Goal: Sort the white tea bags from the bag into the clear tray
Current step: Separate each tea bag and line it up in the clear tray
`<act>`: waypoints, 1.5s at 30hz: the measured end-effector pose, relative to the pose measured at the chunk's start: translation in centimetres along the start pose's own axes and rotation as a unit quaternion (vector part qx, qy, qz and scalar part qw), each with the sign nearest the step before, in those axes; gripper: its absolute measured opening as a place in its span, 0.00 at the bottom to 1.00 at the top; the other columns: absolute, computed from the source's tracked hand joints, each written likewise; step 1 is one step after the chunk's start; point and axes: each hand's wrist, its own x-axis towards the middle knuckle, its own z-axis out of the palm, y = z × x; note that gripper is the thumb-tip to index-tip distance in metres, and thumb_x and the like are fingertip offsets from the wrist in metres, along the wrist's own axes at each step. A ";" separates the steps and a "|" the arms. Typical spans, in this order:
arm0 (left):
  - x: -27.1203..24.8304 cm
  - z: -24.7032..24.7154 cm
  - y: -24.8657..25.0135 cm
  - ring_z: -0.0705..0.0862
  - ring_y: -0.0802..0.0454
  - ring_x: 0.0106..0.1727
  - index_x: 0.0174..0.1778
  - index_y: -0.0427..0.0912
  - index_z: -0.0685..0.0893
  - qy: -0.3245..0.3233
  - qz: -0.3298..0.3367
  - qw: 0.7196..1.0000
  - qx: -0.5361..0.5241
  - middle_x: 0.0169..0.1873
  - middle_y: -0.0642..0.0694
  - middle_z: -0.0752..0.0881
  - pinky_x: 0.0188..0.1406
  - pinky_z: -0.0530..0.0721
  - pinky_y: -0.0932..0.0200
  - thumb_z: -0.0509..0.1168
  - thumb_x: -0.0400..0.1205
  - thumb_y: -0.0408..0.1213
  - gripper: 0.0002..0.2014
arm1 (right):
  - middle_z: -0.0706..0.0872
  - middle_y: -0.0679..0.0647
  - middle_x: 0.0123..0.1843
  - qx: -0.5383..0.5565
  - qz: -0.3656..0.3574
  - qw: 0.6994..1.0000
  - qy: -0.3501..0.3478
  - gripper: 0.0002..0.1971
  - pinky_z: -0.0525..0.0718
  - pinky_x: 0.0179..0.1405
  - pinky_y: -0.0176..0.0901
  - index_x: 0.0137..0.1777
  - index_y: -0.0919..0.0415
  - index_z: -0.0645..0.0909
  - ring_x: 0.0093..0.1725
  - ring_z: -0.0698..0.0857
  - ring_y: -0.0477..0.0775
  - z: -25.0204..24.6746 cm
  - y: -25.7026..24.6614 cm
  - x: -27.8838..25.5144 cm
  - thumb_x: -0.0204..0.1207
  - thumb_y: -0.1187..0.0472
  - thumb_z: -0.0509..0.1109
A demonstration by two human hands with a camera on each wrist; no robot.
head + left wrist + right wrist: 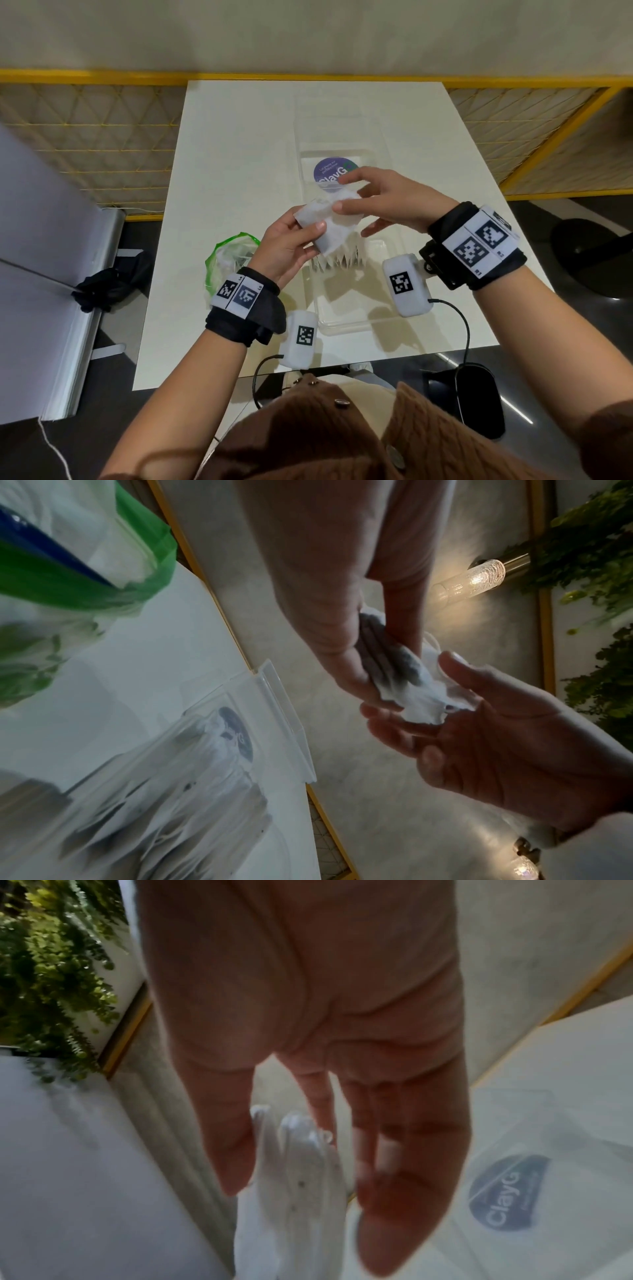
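Above the clear tray [349,327] my left hand [301,229] grips a small stack of white tea bags [330,229] from below. My right hand [346,195] pinches the stack's top end between thumb and fingers. In the left wrist view the stack of tea bags [411,691] sits between my left hand [342,669] and my right hand [496,737]. The right wrist view shows my right hand [308,1199] with thumb and fingers on either side of the tea bags [294,1231]. Several tea bags [337,262] stand in a row inside the tray. The green-rimmed plastic bag [229,260] lies left of the tray.
The tray's clear lid [339,137] with a purple round sticker [334,171] lies flat beyond the hands. The white table [239,154] ends at a yellow-framed mesh barrier [85,137] behind and at both sides. A black cloth [109,284] lies off the table's left edge.
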 end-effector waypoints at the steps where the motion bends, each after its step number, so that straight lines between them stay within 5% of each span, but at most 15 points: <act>1: 0.0 0.0 0.0 0.88 0.54 0.46 0.52 0.42 0.81 -0.003 0.000 1.000 0.005 0.45 0.48 0.87 0.46 0.89 0.56 0.60 0.79 0.20 0.13 | 0.82 0.56 0.49 0.014 0.009 1.000 -0.018 0.22 0.88 0.44 0.45 0.68 0.58 0.74 0.45 0.84 0.50 0.0 0.0 0.0 0.75 0.59 0.72; 5: 0.0 0.0 -0.2 0.88 0.56 0.47 0.56 0.51 0.80 -0.019 -0.004 1.000 0.010 0.47 0.50 0.88 0.44 0.89 0.56 0.62 0.77 0.19 0.22 | 0.82 0.61 0.46 0.026 -0.018 0.999 -0.025 0.11 0.88 0.41 0.41 0.57 0.64 0.82 0.42 0.84 0.51 -0.1 0.3 -0.2 0.75 0.68 0.70; 8: 0.0 0.1 -0.3 0.89 0.56 0.44 0.53 0.47 0.81 -0.005 -0.006 1.000 0.019 0.44 0.50 0.88 0.42 0.89 0.56 0.62 0.77 0.18 0.18 | 0.80 0.63 0.45 0.021 -0.036 0.999 -0.003 0.08 0.89 0.43 0.43 0.50 0.64 0.85 0.42 0.84 0.54 -0.5 0.5 -0.3 0.73 0.72 0.71; 13: 0.3 -0.1 -0.4 0.88 0.57 0.36 0.41 0.43 0.81 0.033 -0.009 0.999 0.007 0.33 0.53 0.89 0.35 0.88 0.59 0.64 0.77 0.19 0.12 | 0.79 0.53 0.30 0.030 -0.034 0.999 0.027 0.10 0.90 0.45 0.47 0.50 0.71 0.85 0.32 0.83 0.49 -1.0 0.5 -0.8 0.69 0.76 0.73; 18: 0.1 0.3 -0.8 0.87 0.55 0.37 0.40 0.43 0.80 0.035 -0.021 0.999 -0.020 0.33 0.52 0.89 0.36 0.89 0.58 0.62 0.79 0.20 0.12 | 0.82 0.47 0.27 0.019 -0.038 0.999 0.008 0.07 0.90 0.44 0.46 0.49 0.67 0.85 0.33 0.85 0.46 -0.7 0.1 -1.1 0.72 0.72 0.73; 23: -0.5 1.0 -0.9 0.87 0.54 0.45 0.56 0.46 0.78 -0.019 -0.049 0.998 -0.030 0.49 0.48 0.85 0.33 0.87 0.57 0.69 0.74 0.30 0.16 | 0.81 0.53 0.29 -0.012 -0.055 0.998 0.041 0.06 0.90 0.46 0.50 0.41 0.64 0.85 0.31 0.85 0.48 0.1 0.0 -0.9 0.70 0.75 0.71; 29: 0.0 1.4 -1.4 0.88 0.55 0.37 0.63 0.32 0.77 0.008 -0.077 0.997 -0.031 0.47 0.42 0.86 0.32 0.85 0.63 0.61 0.78 0.20 0.17 | 0.83 0.47 0.23 -0.001 -0.048 0.998 0.048 0.04 0.90 0.44 0.48 0.41 0.70 0.85 0.29 0.85 0.48 -0.4 0.5 -1.1 0.68 0.76 0.73; 36: 0.0 1.8 -2.0 0.88 0.53 0.37 0.51 0.35 0.81 0.007 -0.107 0.994 -0.033 0.46 0.41 0.86 0.35 0.87 0.62 0.60 0.79 0.21 0.09 | 0.87 0.57 0.36 0.047 -0.008 0.999 0.004 0.06 0.89 0.44 0.37 0.47 0.74 0.85 0.34 0.87 0.47 -1.4 1.3 -2.2 0.71 0.75 0.72; 41: 0.1 0.7 -2.5 0.86 0.50 0.42 0.46 0.42 0.81 0.059 -0.107 0.992 0.031 0.38 0.46 0.87 0.46 0.89 0.58 0.67 0.78 0.26 0.06 | 0.89 0.66 0.43 -0.003 0.046 0.994 0.095 0.05 0.89 0.49 0.45 0.44 0.73 0.87 0.41 0.89 0.57 -4.0 3.1 -2.4 0.68 0.73 0.75; 45: 0.2 0.3 -2.8 0.84 0.52 0.43 0.48 0.42 0.82 0.088 -0.071 0.986 0.118 0.40 0.46 0.84 0.47 0.86 0.59 0.68 0.78 0.27 0.07 | 0.89 0.61 0.40 -0.091 0.107 0.980 0.142 0.05 0.88 0.36 0.33 0.44 0.70 0.87 0.36 0.89 0.52 -4.5 5.2 -1.7 0.68 0.71 0.75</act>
